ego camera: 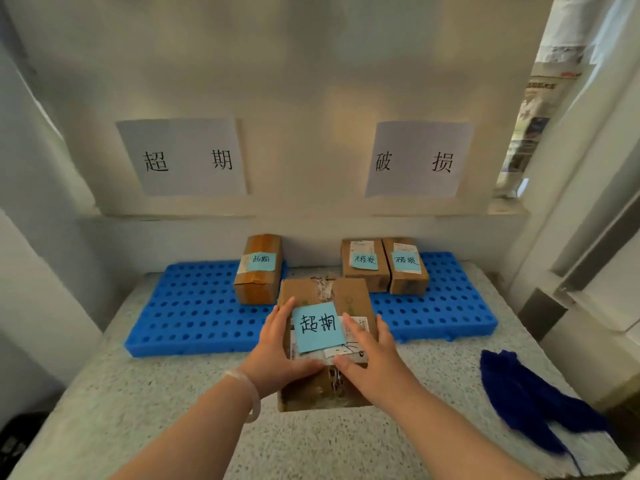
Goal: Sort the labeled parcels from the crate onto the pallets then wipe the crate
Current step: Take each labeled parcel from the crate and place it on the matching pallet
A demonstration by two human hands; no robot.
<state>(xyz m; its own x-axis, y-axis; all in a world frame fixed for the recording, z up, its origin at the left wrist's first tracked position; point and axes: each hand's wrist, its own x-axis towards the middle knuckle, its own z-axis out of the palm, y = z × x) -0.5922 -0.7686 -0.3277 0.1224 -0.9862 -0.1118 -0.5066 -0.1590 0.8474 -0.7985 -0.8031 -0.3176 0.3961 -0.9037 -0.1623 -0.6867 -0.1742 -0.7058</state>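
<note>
I hold a cardboard parcel [346, 296] with a blue note reading 超期 above the speckled counter, in front of the gap between two blue pallets. My left hand [277, 344] grips its left side, thumb curled under the near edge. My right hand [370, 355] grips its right side. The left pallet [194, 306] carries one parcel [259, 268] labelled 超期. On the right pallet [440, 310] stand two parcels [364, 265] [407, 266] labelled 破损. The crate is out of view.
Two paper signs hang on the wall: 超期 [183, 157] above the left pallet, 破损 [419, 159] above the right one. A dark blue cloth [533, 400] lies on the counter [138, 393] at the right. A window frame borders the right side.
</note>
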